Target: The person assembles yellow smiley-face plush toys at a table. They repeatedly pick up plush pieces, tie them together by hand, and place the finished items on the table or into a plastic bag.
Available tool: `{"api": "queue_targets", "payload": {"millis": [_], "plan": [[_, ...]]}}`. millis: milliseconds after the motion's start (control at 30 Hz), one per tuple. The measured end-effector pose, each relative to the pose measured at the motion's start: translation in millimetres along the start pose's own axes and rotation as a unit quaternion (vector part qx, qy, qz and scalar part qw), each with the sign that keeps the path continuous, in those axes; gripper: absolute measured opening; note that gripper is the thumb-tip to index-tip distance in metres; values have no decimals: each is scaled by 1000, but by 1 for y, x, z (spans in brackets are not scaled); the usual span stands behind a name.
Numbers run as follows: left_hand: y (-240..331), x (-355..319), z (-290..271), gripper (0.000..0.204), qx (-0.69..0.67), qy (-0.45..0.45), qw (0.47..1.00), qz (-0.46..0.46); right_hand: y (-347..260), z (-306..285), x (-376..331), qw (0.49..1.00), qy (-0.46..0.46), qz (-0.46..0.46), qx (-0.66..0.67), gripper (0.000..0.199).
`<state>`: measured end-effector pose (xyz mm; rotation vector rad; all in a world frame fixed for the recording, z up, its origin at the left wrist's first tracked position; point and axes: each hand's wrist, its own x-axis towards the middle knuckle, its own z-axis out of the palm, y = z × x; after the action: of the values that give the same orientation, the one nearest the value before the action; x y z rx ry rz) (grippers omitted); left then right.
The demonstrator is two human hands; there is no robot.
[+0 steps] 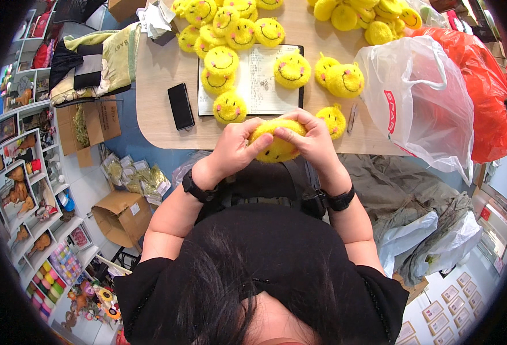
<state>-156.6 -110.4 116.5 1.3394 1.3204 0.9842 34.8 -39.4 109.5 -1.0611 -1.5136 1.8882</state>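
Note:
Between my two hands, over the table's near edge, is a fluffy yellow smiley plush [280,150]. My left hand [236,142] grips its left side with the thumb across the front. On the other side my right hand [312,141] is closed round it, thumb pressed on the top. Just beyond, an open notebook [257,63] lies with several smiley plushes on its pages, one plush [292,70] on the right page and another [230,107] at the lower left. Right of my right hand sits a further plush [332,121].
A black phone [180,107] lies left of the notebook. Smiley plushes [241,33] are heaped at the far left, with another yellow pile [374,17] far right. A small metal tool [352,118], a white plastic bag [417,95] and a red bag [483,92] occupy the right side.

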Motion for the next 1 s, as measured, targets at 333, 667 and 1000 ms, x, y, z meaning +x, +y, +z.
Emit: {"api": "queue_targets", "payload": {"millis": [333, 667, 1000], "plan": [[-5, -1, 12, 29, 142, 29, 986, 84, -3, -2, -8, 978, 18, 125, 167, 11], [4, -14, 6, 24, 197, 27, 972, 122, -1, -3, -12, 989, 109, -94, -39, 5], [-15, 4, 12, 31, 36, -79, 996, -29, 6, -3, 5, 993, -19, -50, -101, 17]]}}
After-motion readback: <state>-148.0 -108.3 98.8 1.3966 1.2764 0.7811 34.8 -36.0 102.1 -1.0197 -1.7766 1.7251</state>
